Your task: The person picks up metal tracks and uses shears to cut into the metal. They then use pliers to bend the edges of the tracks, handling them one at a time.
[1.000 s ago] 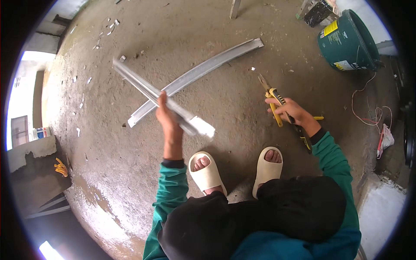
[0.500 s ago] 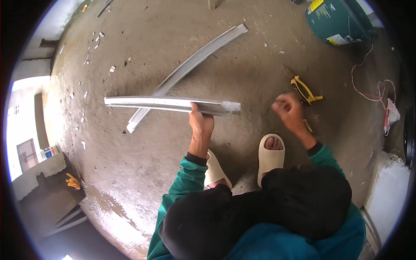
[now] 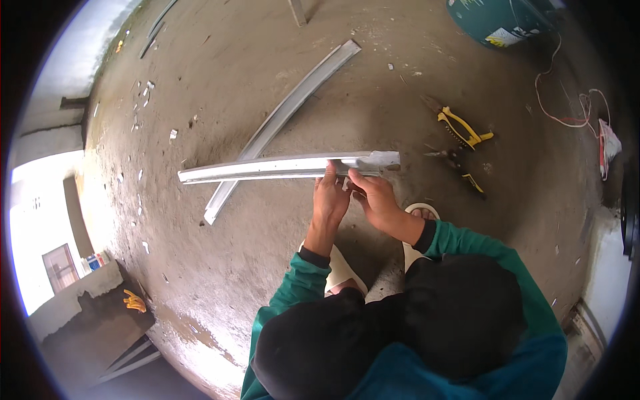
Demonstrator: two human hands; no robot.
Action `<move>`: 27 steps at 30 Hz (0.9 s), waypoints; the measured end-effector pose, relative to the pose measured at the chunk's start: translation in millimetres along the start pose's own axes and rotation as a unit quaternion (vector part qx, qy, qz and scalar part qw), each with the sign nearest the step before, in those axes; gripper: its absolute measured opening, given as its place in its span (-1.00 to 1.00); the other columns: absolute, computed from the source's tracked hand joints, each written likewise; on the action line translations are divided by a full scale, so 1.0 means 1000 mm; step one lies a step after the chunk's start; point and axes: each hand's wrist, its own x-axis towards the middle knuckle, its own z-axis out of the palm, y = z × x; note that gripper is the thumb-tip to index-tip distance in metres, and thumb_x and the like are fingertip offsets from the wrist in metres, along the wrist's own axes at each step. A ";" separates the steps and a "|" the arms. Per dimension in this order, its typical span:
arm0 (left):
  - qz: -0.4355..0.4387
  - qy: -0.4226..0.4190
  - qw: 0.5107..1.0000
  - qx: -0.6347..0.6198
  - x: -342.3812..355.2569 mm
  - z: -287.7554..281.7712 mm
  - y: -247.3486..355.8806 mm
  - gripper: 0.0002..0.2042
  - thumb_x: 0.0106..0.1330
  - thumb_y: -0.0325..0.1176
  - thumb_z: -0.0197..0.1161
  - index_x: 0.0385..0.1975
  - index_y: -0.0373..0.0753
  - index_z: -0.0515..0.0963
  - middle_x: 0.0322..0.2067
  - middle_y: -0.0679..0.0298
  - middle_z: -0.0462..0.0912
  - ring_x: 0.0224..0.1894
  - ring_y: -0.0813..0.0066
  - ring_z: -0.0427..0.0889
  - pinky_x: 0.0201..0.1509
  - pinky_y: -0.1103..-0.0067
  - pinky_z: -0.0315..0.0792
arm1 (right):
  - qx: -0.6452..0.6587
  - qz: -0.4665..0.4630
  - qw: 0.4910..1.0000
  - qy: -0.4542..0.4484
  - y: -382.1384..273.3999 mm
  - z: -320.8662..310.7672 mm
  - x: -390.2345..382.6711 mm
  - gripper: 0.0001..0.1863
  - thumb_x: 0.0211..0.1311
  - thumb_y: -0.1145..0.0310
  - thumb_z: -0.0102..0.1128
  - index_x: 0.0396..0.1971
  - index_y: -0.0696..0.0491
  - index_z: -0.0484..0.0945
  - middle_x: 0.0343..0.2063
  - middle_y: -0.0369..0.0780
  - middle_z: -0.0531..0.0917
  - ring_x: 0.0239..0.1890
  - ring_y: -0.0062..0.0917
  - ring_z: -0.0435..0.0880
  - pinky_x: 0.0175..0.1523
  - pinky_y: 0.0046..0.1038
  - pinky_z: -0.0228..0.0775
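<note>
My left hand (image 3: 330, 203) grips a light metal channel (image 3: 253, 171) held crosswise, its fingers at the channel's lower edge right of the middle. My right hand (image 3: 377, 203) is closed on the same channel just right of my left, fingers partly hidden under it. A second metal channel (image 3: 287, 103) lies diagonally on the concrete floor behind it, passing under the held one. To the right lie yellow-handled pliers (image 3: 467, 130) and, just nearer, a dark tool with yellow trim (image 3: 467, 173). My sandalled feet are partly hidden below my hands.
A green bucket (image 3: 480, 20) stands at the upper right, near thin wires (image 3: 563, 120) and a red-and-white object (image 3: 607, 150). A wooden post (image 3: 297, 13) is at the top. An orange glove-like item (image 3: 135, 301) lies at the lower left. White scraps dot the floor.
My right hand let go of the pliers, now lying on the floor, and moved left onto the channel. The held channel swung from a diagonal to nearly horizontal and shifted right.
</note>
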 end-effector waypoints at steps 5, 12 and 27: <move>-0.014 -0.096 0.838 0.537 -0.030 0.009 0.049 -0.58 0.30 -0.09 0.19 -0.03 -0.31 0.48 -0.19 0.14 0.57 -0.18 0.42 0.56 -0.10 0.49 0.47 | -0.036 -0.169 0.985 0.023 -0.003 0.001 0.016 -0.78 0.17 0.30 0.28 -0.48 0.17 0.63 -0.51 -0.33 0.65 -0.43 -0.71 0.55 -0.28 -0.62 0.36; 0.439 -0.264 0.503 0.696 -0.014 0.095 0.107 -0.56 0.05 -0.20 0.40 -0.10 -0.32 0.54 -0.32 0.02 0.64 -0.27 0.09 0.64 -0.13 0.39 0.49 | -0.255 -0.287 0.920 -0.078 -0.052 -0.018 0.011 -0.77 0.18 0.29 0.26 -0.26 0.12 0.62 -0.35 -0.26 0.67 -0.30 -0.78 0.54 -0.20 -0.62 0.37; 0.301 -0.200 0.413 0.836 -0.014 0.072 0.095 -0.83 0.19 -0.40 0.19 -0.57 -0.36 0.45 -0.66 -0.04 0.52 -0.61 0.03 0.55 -0.52 0.31 0.35 | -0.900 -0.201 0.386 0.030 -0.164 -0.181 -0.041 0.13 -0.35 0.08 0.55 0.26 0.20 0.08 0.27 -0.08 0.14 0.30 -0.26 0.14 0.32 -0.09 -0.01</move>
